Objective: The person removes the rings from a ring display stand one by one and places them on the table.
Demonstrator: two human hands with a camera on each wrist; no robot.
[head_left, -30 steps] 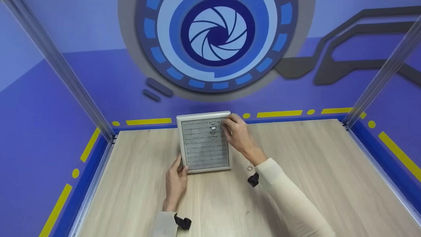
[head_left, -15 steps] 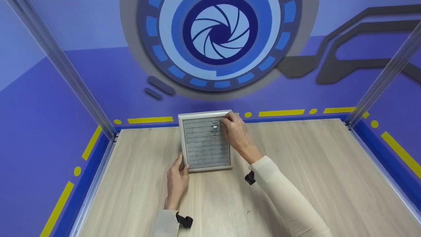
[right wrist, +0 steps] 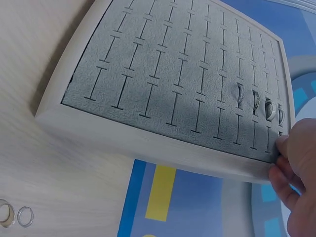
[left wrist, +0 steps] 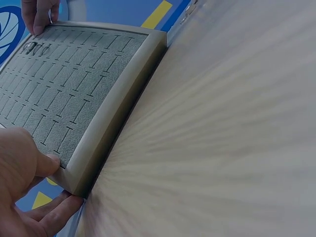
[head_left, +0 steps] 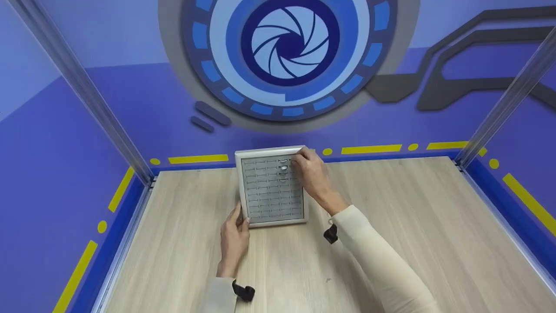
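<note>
The left hand (head_left: 233,237) is lying on the pale wood-grain worktop (head_left: 412,226) at the near left corner of the rectangular ring tray with a light frame and grey slotted velvet insert (head_left: 271,188). In the left wrist view its thumb (left wrist: 47,165) is pressing on the frame's top edge while a finger is curling under the corner, so the hand is gripping that corner. The tray is lying flat at the middle of the worktop's far edge, close to the blue wall, between the two hands. Several silver rings (right wrist: 259,102) are sitting in slots in one row near its far right corner. The right hand (head_left: 312,174) is resting at that far right corner, fingertips (right wrist: 285,148) curling over the frame beside the rings; whether it is pinching a ring cannot be told. Two loose silver rings (right wrist: 15,215) are lying on the worktop near the tray's right side.
</note>
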